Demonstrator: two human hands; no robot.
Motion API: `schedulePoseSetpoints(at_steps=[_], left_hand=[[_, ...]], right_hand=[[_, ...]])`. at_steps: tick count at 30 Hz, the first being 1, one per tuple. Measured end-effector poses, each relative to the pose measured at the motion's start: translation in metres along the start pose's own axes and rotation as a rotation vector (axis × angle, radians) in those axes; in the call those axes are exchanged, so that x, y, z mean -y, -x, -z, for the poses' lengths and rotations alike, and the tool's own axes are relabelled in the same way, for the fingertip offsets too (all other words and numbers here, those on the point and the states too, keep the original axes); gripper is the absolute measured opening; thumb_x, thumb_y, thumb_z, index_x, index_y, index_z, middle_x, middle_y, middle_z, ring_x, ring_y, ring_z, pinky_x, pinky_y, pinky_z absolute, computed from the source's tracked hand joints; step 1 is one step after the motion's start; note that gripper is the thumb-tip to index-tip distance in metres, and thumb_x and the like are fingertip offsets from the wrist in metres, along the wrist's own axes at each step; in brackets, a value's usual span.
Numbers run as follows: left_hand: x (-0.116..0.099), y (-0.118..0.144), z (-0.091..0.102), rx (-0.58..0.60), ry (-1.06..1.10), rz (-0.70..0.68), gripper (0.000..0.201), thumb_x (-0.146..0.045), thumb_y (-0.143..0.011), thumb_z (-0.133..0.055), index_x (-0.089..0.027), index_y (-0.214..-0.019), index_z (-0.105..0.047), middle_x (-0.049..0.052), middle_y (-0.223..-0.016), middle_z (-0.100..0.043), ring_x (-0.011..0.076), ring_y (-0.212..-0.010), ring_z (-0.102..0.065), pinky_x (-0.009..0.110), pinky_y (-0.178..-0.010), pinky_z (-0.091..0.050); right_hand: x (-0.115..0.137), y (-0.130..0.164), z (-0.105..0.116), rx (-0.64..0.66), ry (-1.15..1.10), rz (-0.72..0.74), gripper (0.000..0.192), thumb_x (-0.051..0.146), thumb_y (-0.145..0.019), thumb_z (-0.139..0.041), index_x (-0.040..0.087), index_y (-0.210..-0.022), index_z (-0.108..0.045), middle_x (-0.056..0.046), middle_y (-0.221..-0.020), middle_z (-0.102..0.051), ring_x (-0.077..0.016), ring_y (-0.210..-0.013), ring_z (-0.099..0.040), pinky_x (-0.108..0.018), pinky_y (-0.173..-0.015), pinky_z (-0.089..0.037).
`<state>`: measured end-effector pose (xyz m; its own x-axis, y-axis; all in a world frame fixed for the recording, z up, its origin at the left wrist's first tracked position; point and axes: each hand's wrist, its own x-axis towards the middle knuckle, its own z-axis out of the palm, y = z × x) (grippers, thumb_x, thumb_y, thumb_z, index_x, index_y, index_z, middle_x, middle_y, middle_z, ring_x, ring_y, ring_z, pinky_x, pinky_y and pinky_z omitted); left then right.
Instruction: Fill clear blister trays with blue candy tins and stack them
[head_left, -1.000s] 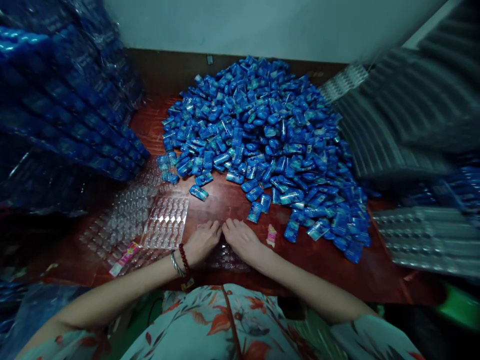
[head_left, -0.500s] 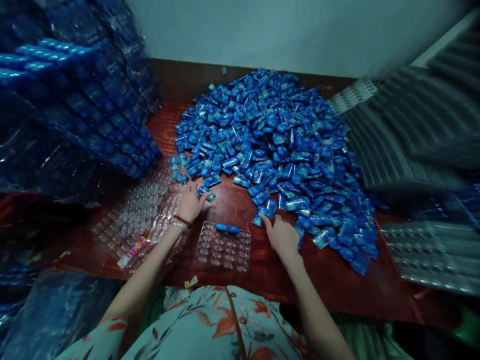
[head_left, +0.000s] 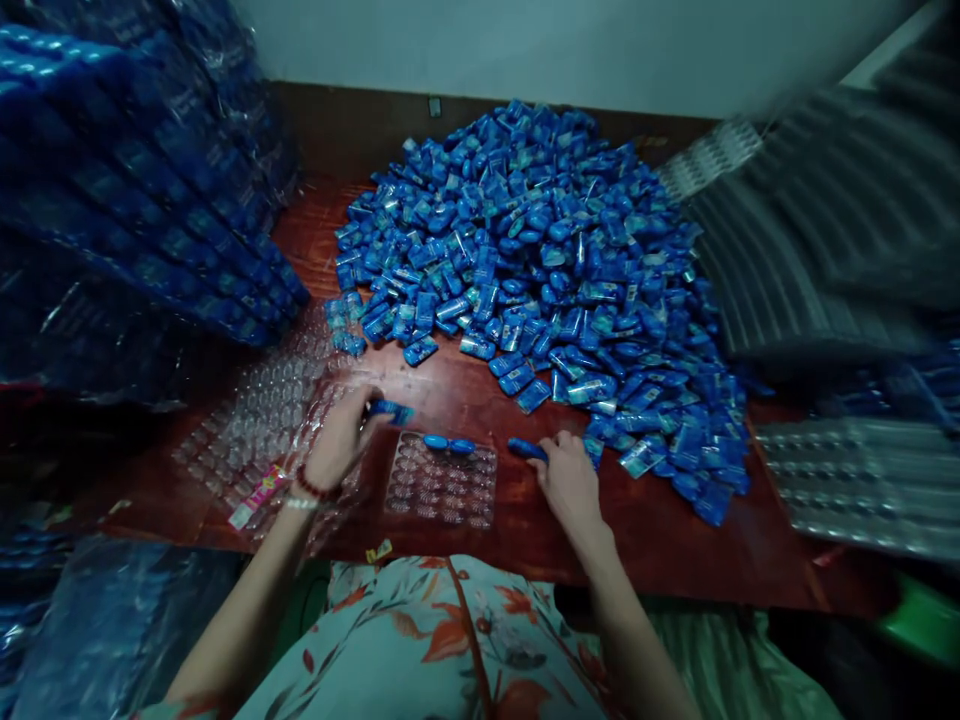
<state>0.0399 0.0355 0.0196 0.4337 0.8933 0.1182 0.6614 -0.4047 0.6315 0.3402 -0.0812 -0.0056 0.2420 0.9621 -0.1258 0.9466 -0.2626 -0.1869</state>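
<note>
Little is done here, I'd judge — two glossy blue, rounded packets (head_left: 463, 446) sit end to end along the far edge of the clear, dimpled plastic tray (head_left: 441, 490), and the rows nearer me show bare pockets. A great heap of blue, shiny-wrapped packets (head_left: 525, 250) lies loose towards the back of the dark red wooden counter (head_left: 540, 540). The tray lies near the counter's front edge.

My left hand (head_left: 343, 438) has its fingers closed on one end of a flat blue packet (head_left: 393, 411), just off the tray's far left corner. My right hand (head_left: 568, 474) pinches a slim blue packet (head_left: 525, 448) at its fingertips — beside the far right corner, apart from the tray.
</note>
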Motion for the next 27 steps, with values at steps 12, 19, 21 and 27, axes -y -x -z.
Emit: schedulePoseSetpoints(at_steps=[12, 19, 21, 27], left_hand=[[-0.023, 0.048, -0.045, 0.112, -0.137, -0.203, 0.026, -0.016, -0.09, -0.04, -0.017, -0.114, -0.05, 0.008, -0.1, -0.058, 0.0199, -0.09, -0.05, 0.033, -0.077, -0.046], [-0.038, 0.041, -0.042, 0.347, -0.411, -0.43, 0.018, -0.009, -0.086, -0.044, -0.013, -0.098, -0.056, 0.009, -0.096, -0.057, 0.0219, -0.094, -0.05, 0.039, -0.087, -0.045], [-0.044, 0.039, -0.046, 0.404, -0.466, -0.427, 0.015, -0.009, -0.085, -0.044, -0.013, -0.093, -0.057, 0.01, -0.095, -0.057, 0.0223, -0.092, -0.051, 0.039, -0.085, -0.045], [-0.036, 0.041, -0.059, 0.222, -0.399, -0.443, 0.032, -0.008, -0.087, -0.036, -0.01, -0.116, -0.05, 0.015, -0.106, -0.056, 0.0244, -0.102, -0.05, 0.043, -0.089, -0.045]], right_hand=[[0.034, 0.031, -0.036, 0.215, -1.664, -0.117, 0.053, 0.042, -0.071, -0.067, 0.028, -0.118, -0.048, 0.001, -0.079, -0.056, -0.0133, -0.071, -0.054, -0.026, -0.065, -0.043], [0.032, 0.044, -0.035, 0.238, -1.701, -0.139, 0.031, 0.037, -0.066, -0.073, 0.026, -0.09, -0.058, 0.001, -0.087, -0.061, -0.0145, -0.078, -0.057, -0.029, -0.073, -0.046], [0.036, 0.039, -0.03, 0.163, -1.465, -0.021, 0.025, 0.032, -0.068, -0.072, 0.024, -0.087, -0.058, 0.0, -0.089, -0.061, -0.0157, -0.084, -0.057, -0.03, -0.079, -0.045], [0.058, 0.027, -0.034, -0.017, -0.725, 0.345, 0.019, 0.02, -0.088, -0.046, 0.02, -0.105, -0.056, -0.007, -0.102, -0.06, -0.019, -0.097, -0.055, -0.033, -0.085, -0.044]])
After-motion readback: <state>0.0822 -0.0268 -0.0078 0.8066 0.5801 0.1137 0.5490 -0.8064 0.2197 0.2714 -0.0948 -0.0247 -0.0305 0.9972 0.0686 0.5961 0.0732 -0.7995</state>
